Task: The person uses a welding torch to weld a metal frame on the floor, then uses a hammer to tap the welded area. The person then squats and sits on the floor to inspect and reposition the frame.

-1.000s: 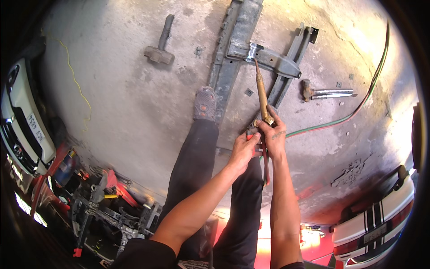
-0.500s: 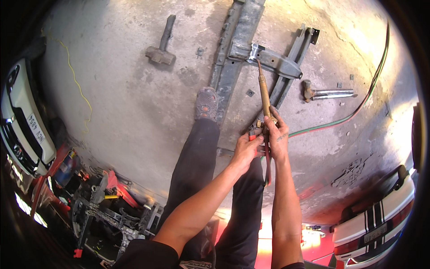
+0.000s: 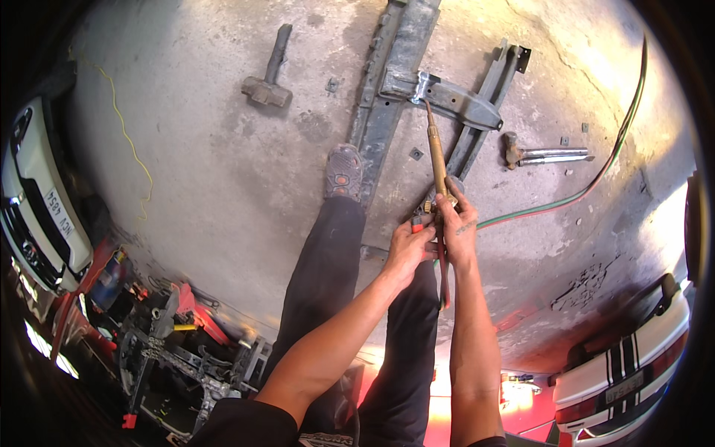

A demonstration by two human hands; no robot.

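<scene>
My right hand (image 3: 459,229) is wrapped round the valve end of a brass gas torch (image 3: 436,153). The torch's thin tip points away from me, near a shiny bare-metal seam on a short crosspiece (image 3: 454,100) of a grey metal frame (image 3: 406,45). Close beside it, my left hand (image 3: 408,252) is closed on a small red and black object (image 3: 417,223), mostly hidden by the fingers, so its kind is unclear. Both hands meet at the torch's rear, where the hoses come out. My left shoe (image 3: 343,173) is against the frame's long beam.
A sledgehammer (image 3: 269,82) lies on the concrete at left. A smaller hammer (image 3: 512,151) and chrome tools lie at right. Red and green hoses (image 3: 566,203) curve off rightward. Small square metal plates (image 3: 416,153) are scattered about. Car parts (image 3: 205,380) are piled lower left; bumpers (image 3: 633,365) stand at both sides.
The torch and both hands have shifted slightly left, with the tip still close to the seam. Both grips look the same.
</scene>
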